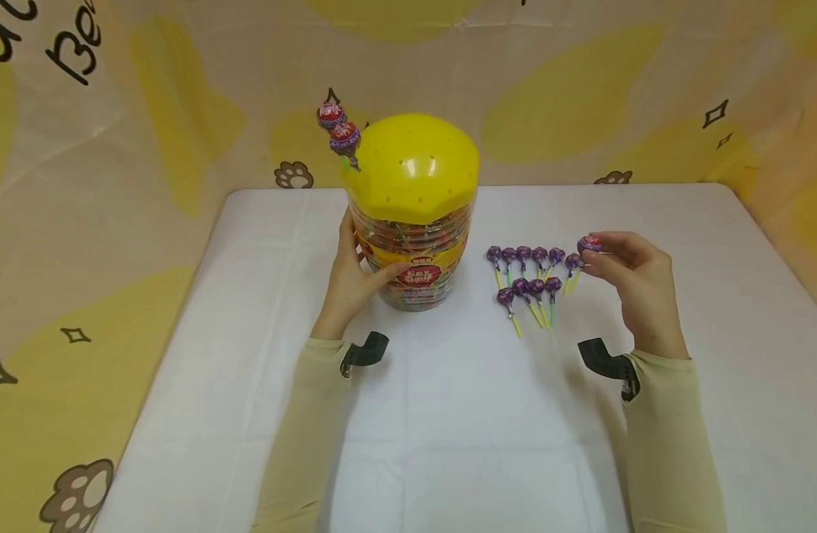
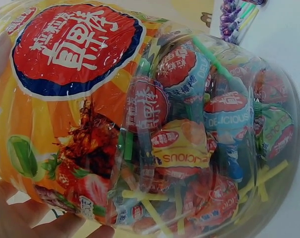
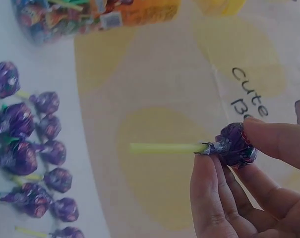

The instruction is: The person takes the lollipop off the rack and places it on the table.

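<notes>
My left hand (image 1: 350, 287) holds a clear plastic jar (image 1: 441, 248) from its left side, the thumb laid across the front label. Wrapped candies (image 2: 182, 144) show through the jar wall in the left wrist view. A domed yellow lid (image 1: 415, 159) with small holes tops the jar. Two purple-wrapped lollipops (image 1: 344, 138) stick out at the lid's left edge. Between thumb and fingers, my right hand (image 1: 648, 285) pinches a purple lollipop (image 3: 235, 145) by its wrapped head; its pale yellow stick points away from the hand in the right wrist view.
Right of the jar, several purple lollipops (image 1: 523, 255) lie in two rows on the white tablecloth (image 1: 488, 414), the nearest beside my right fingertips. A yellow-patterned cloth backdrop (image 1: 568, 96) rises behind the table and along its sides.
</notes>
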Available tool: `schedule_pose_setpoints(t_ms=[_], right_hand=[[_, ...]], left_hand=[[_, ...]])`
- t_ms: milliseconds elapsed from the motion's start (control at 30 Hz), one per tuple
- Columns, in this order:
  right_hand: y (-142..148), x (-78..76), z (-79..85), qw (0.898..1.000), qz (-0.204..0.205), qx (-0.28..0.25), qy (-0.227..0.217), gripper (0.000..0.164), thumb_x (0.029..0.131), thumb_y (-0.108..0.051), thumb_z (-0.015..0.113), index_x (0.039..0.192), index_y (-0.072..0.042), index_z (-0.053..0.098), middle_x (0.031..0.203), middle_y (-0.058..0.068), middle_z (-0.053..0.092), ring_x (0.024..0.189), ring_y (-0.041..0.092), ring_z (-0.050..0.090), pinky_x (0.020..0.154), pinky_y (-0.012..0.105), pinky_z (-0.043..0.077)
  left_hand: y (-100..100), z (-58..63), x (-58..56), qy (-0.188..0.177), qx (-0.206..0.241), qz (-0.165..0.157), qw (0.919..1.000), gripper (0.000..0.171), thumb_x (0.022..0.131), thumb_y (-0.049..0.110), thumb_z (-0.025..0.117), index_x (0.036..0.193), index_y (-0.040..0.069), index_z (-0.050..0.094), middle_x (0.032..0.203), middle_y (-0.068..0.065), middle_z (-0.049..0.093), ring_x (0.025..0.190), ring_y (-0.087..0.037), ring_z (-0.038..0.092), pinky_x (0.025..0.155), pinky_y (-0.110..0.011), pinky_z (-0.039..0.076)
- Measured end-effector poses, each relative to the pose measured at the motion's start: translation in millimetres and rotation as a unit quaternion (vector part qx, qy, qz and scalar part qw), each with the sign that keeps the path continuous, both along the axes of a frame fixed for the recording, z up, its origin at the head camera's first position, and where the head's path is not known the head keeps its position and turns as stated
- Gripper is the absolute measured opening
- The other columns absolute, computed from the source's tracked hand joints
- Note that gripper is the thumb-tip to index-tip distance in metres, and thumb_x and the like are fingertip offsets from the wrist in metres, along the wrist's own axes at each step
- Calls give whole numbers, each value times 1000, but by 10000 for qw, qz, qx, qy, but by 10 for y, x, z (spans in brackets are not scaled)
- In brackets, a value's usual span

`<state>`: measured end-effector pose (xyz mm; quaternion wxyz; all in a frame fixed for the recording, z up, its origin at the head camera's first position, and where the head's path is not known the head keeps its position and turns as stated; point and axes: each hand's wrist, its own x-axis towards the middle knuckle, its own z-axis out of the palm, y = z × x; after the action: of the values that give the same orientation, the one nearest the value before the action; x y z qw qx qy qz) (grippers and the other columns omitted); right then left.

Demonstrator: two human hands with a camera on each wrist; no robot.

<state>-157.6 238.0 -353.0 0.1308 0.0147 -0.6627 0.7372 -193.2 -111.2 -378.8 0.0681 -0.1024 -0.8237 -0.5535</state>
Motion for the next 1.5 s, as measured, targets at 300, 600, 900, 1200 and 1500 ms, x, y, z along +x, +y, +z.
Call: schedule_pose_setpoints(t_ms=[300,600,900,1200,1500], right_hand=[[135,-107,-182,9960,252,450,-732,14,85,3,66,98,0,64,84,-2,66,73,9,64,66,19,56],[299,-202,-376,9761,255,1409,-1635,23,87,-5,65,105,4,53,80,-8,62,70,5,64,66,16,54],[421,-272,-623,9536,337,1818,-2377,38,88,-16,68,107,12,51,77,-14,62,71,-2,63,70,13,52],[450,-264,-689,9390,241,2308,-2538,31,84,-21,72,98,3,60,70,-19,62,69,-5,62,69,8,46],[430,-240,-675,8993,145,3566,-2528,46,83,-32,73,104,7,61,82,-4,60,85,19,48,70,28,39]], left_hand=[[1,6,-8,10,-23,-1,10000,102,81,25,76,152,21,2,155,-6,17,139,-28,23,110,-50,27],[-11,9,-2,24,15,2,10000,103,81,24,76,152,22,2,154,-5,18,138,-28,24,110,-49,27],[-9,11,-7,-12,7,17,10000,103,80,25,77,152,21,2,155,-5,18,139,-28,24,110,-49,28],[-16,-9,-17,99,55,-31,9999,102,80,22,76,152,22,3,154,-5,19,138,-27,24,110,-50,28],[-2,-12,-23,47,61,-38,10000,102,81,21,76,152,21,3,155,-5,18,139,-27,24,110,-48,28]])
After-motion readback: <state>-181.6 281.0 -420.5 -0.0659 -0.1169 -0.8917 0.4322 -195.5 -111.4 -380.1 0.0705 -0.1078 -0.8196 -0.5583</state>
